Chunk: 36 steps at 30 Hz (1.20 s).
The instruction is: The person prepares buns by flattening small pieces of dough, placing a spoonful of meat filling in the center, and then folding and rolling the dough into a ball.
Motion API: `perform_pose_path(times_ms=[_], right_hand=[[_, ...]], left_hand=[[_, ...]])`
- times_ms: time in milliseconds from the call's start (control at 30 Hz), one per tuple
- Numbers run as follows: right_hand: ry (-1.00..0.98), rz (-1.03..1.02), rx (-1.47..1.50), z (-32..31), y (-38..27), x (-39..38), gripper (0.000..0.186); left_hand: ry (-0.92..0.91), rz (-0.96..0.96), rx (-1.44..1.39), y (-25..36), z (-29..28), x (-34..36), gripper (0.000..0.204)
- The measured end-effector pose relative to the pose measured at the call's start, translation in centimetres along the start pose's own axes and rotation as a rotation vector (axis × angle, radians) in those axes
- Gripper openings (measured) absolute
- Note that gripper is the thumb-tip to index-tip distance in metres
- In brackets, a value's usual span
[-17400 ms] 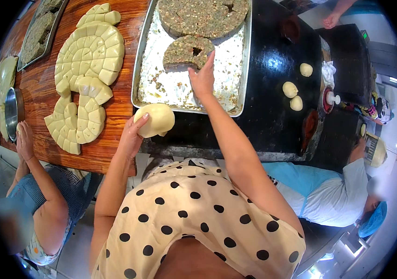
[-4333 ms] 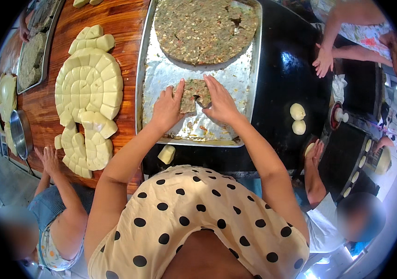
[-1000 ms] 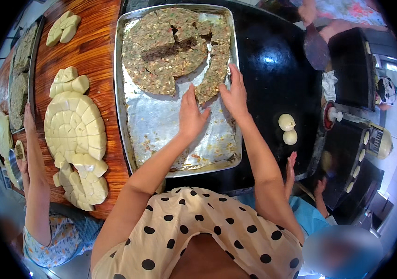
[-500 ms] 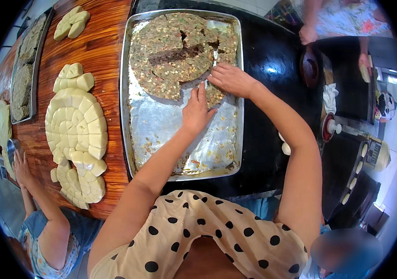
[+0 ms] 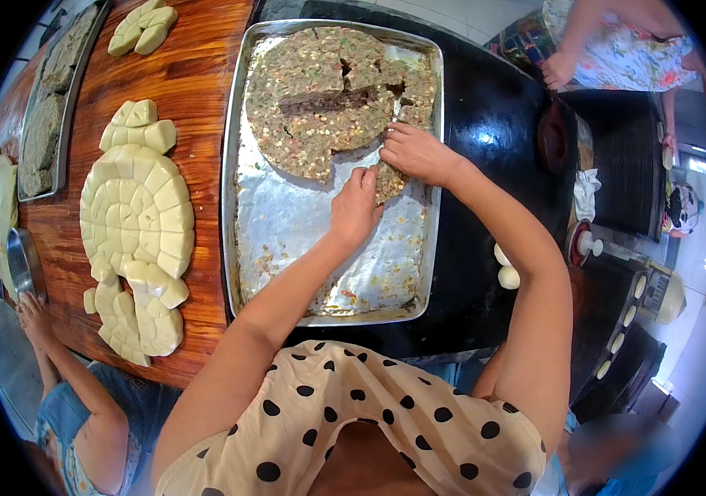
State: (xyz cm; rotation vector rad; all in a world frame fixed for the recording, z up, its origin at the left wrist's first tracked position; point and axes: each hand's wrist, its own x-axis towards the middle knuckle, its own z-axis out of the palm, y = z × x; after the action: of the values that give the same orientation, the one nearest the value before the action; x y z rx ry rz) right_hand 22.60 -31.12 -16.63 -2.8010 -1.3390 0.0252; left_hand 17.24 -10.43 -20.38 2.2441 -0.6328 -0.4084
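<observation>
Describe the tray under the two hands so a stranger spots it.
Start at the black worktop right of the brown wooden table. On it, along the table, lies a silvery rectangular tray where the left hand and right hand touch crumbly filling. Unlike the far-left tray, its near half lies bare and shiny, flecked with crumbs.

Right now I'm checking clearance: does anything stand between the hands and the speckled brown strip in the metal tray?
Nothing visible: the right hand is on the speckled brown strip, left hand at its edge.

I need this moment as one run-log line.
left hand: touching mixture; right hand: touching mixture; mixture: broken, in tray; cut dough: on table
</observation>
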Motion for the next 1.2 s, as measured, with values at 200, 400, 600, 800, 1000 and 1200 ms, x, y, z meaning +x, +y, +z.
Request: perform_pose_path(times_ms=[200,400,600,800,1000,1200], right_hand=[[0.072,0.129,0.037,-3.9,-2.3,1.8,0.011],[0.161,0.268,-0.032,-5.6,-1.8,5.7,0.017],[0.248,0.405,-0.096,-4.3,-0.7,7.0,0.037],[0.367,0.568,0.102,-3.9,-3.3,5.2,0.057],[0.787,1.215,1.101,4.2,-14.2,6.2,0.058],[0.969,1.342,1.211,9.2,-18.2,13.6,0.070]], left_hand=[[-0.019,0.010,0.060,1.1,-5.5,-1.2,0.074],[-0.013,0.166,0.244,-1.5,-12.1,2.1,0.080],[0.032,0.248,0.530,-2.4,-14.5,5.8,0.097],[0.136,0.257,0.333,-3.6,-15.3,3.9,0.089],[0.364,-0.049,-0.158,-8.9,-15.0,-0.8,0.065],[0.258,-0.072,-0.174,-11.4,-13.7,-1.7,0.067]])
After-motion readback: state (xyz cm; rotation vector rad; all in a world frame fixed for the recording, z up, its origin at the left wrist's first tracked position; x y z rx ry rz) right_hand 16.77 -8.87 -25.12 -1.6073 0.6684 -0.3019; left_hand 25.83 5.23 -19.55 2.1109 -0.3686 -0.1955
